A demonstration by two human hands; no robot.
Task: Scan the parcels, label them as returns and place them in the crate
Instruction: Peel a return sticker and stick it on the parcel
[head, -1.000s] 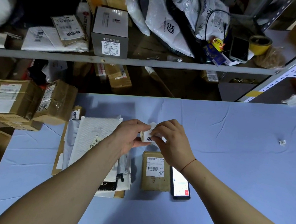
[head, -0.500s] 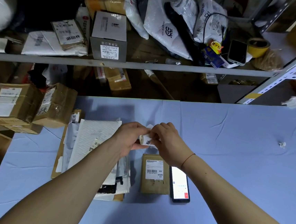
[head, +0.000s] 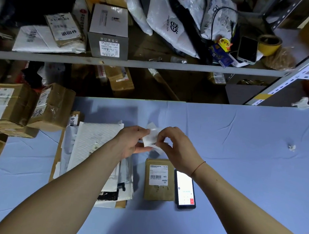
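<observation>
Two hands, one label

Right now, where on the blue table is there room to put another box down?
Bare blue cloth stretches right of the phone, with only a tiny paper scrap on it. The near strip is free too. The left is crowded: envelopes, stacked boxes, and the small box by the phone.

Both bare forearms reach forward from the lower corners and converge in front of the person. The left hand is turned palm inward, its thumb and fingers pinching the left edge of a small white label. The right hand faces it, fingers curled, pinching the label's right side. A thin red string circles the right wrist.
</observation>
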